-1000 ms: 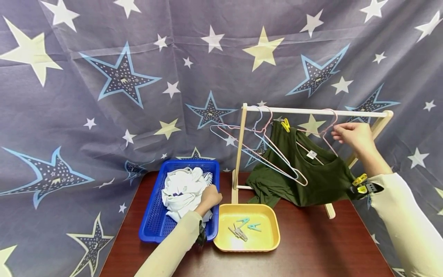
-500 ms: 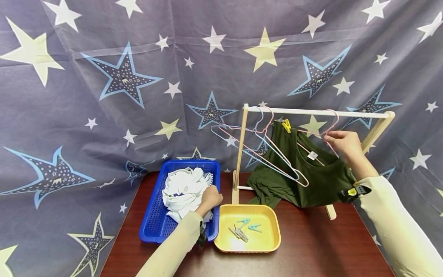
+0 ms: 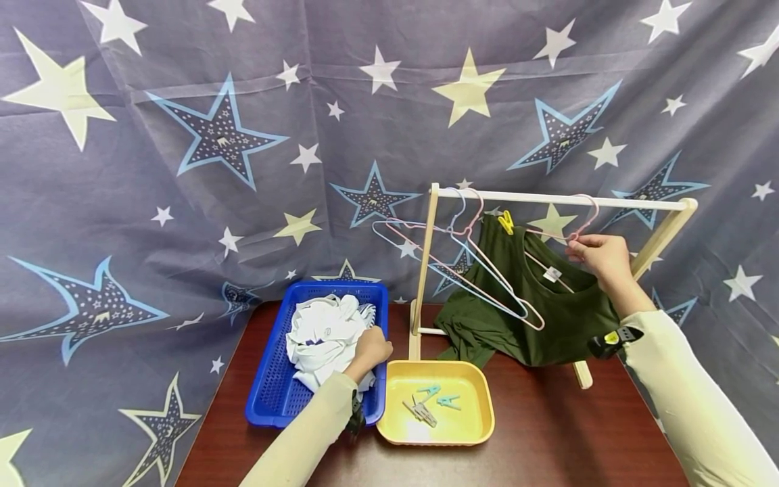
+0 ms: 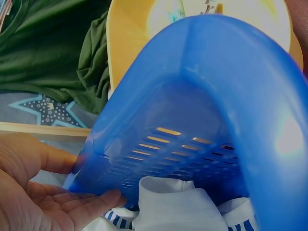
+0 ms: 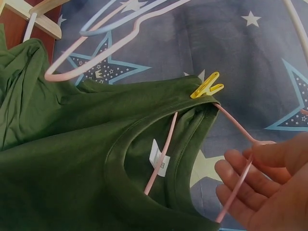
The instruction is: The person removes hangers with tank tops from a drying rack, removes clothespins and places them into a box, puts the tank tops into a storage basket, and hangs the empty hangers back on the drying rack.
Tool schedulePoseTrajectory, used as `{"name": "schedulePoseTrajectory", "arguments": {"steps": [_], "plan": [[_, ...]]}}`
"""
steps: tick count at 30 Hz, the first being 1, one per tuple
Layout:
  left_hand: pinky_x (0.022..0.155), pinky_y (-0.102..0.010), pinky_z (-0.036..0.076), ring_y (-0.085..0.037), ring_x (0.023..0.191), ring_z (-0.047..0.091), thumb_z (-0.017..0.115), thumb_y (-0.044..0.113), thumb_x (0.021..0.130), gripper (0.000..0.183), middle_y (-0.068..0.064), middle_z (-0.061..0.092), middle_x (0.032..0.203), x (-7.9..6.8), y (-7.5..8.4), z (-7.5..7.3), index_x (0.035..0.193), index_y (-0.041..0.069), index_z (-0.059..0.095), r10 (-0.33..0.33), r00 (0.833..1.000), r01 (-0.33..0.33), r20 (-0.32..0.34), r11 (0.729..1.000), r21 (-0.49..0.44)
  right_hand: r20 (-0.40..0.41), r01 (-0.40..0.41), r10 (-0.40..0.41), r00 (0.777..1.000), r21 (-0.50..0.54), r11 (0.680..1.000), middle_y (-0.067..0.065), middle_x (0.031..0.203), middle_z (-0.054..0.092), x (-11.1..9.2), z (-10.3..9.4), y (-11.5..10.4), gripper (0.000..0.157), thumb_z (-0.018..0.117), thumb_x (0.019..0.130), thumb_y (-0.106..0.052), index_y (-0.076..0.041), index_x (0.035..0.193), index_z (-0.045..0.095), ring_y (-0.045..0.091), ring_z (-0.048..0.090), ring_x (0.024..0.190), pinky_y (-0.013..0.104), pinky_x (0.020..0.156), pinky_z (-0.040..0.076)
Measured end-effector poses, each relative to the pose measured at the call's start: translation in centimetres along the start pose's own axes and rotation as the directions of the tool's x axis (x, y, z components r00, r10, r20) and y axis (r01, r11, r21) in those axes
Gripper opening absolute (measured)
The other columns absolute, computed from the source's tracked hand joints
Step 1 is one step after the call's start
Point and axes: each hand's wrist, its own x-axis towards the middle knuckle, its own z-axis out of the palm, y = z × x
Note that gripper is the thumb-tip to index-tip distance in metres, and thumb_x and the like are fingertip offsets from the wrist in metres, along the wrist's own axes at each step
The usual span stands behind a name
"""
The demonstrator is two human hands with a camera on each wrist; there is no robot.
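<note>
My left hand (image 3: 371,348) grips the right rim of a blue plastic basket (image 4: 192,48), thumb on one side of its wall and fingers on the other. Crumpled white clothes (image 3: 325,331) lie in the basket. At the rack, my right hand (image 3: 605,260) pinches a pink hanger (image 5: 236,122) near its neck, just below the hook over the bar. A dark green shirt (image 3: 554,331) is on this hanger, with a yellow clothespin (image 5: 207,86) clipped at one shoulder. The shirt's white tag (image 5: 160,159) shows inside the neckline. My right hand and forearm partly cover the shirt's other shoulder.
A white bar (image 3: 535,197) on wooden posts carries a blue hanger (image 3: 456,203) and another pink hanger (image 3: 535,318), both left of the shirt. Below stands a yellow tray (image 3: 468,425) with several clothespins (image 3: 424,411). A star-patterned curtain (image 3: 341,40) hangs behind the table.
My right hand has moved left and slightly down from beside the hook, and its fingers now pinch the pink hanger's neck. The left hand stays on the basket.
</note>
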Motion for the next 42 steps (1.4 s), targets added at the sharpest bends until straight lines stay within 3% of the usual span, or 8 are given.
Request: {"name": "schedulePoseTrajectory", "arguments": {"steps": [6,11,16,21,28,42], "plan": [[0.065,-0.042,0.055,-0.027,0.070,0.062,0.068,0.013,0.088,0.016,-0.017,0.068,0.081,0.0,0.0,0.0,0.078,0.000,0.064,0.002,1.000,-0.002,0.001,1.000,0.001,-0.014,-0.015,0.014,1.000,-0.112,0.994,-0.018,0.058,0.068,0.0,0.1,-0.3,0.034,0.061,0.098,-0.002,-0.023,0.075,0.073,-0.005,0.066,0.054,0.012,0.051,0.051],[0.065,-0.043,0.055,-0.028,0.071,0.063,0.067,0.012,0.088,0.016,-0.018,0.068,0.081,-0.1,0.0,-0.1,0.079,0.000,0.064,0.011,1.000,-0.011,-0.006,1.000,-0.006,-0.009,-0.010,0.009,1.000,-0.161,0.987,-0.018,0.058,0.068,0.1,0.3,-0.5,0.023,0.062,0.098,-0.003,-0.014,0.082,0.074,-0.004,0.066,0.054,0.013,0.048,0.050],[0.063,-0.042,0.055,-0.026,0.069,0.060,0.067,0.011,0.088,0.016,-0.017,0.067,0.079,-0.1,-0.1,-0.1,0.076,0.001,0.062,0.016,1.000,-0.016,-0.007,1.000,-0.014,-0.002,0.001,-0.002,1.000,-0.204,0.979,-0.020,0.057,0.067,0.4,0.4,-0.6,0.026,0.062,0.098,-0.003,-0.017,0.078,0.071,-0.006,0.065,0.054,0.014,0.049,0.050],[0.064,-0.043,0.055,-0.027,0.069,0.061,0.067,0.011,0.087,0.018,-0.017,0.067,0.078,0.0,-0.2,-0.1,0.073,0.002,0.061,0.022,1.000,-0.022,-0.013,1.000,-0.015,-0.021,0.011,-0.015,1.000,-0.188,0.982,-0.020,0.055,0.066,0.5,0.4,-0.5,0.036,0.062,0.098,-0.002,-0.025,0.071,0.068,-0.006,0.065,0.053,0.012,0.049,0.049],[0.067,-0.044,0.056,-0.030,0.074,0.066,0.068,0.013,0.088,0.017,-0.019,0.070,0.083,-0.1,-0.1,-0.1,0.078,-0.001,0.065,0.022,1.000,-0.022,-0.015,1.000,-0.009,-0.071,0.028,-0.035,0.997,-0.092,0.995,-0.016,0.055,0.067,0.4,0.5,-0.7,0.043,0.062,0.096,0.003,-0.025,0.064,0.068,-0.005,0.065,0.052,0.012,0.051,0.053],[0.066,-0.045,0.056,-0.030,0.073,0.065,0.068,0.012,0.089,0.019,-0.019,0.069,0.081,-0.1,-0.1,0.0,0.074,0.002,0.062,0.009,1.000,-0.009,-0.020,1.000,-0.013,-0.071,0.052,-0.057,0.996,-0.064,0.997,-0.015,0.054,0.067,0.0,0.4,-2.6,0.046,0.061,0.096,0.005,-0.026,0.064,0.068,-0.004,0.065,0.051,0.011,0.048,0.050]]}}
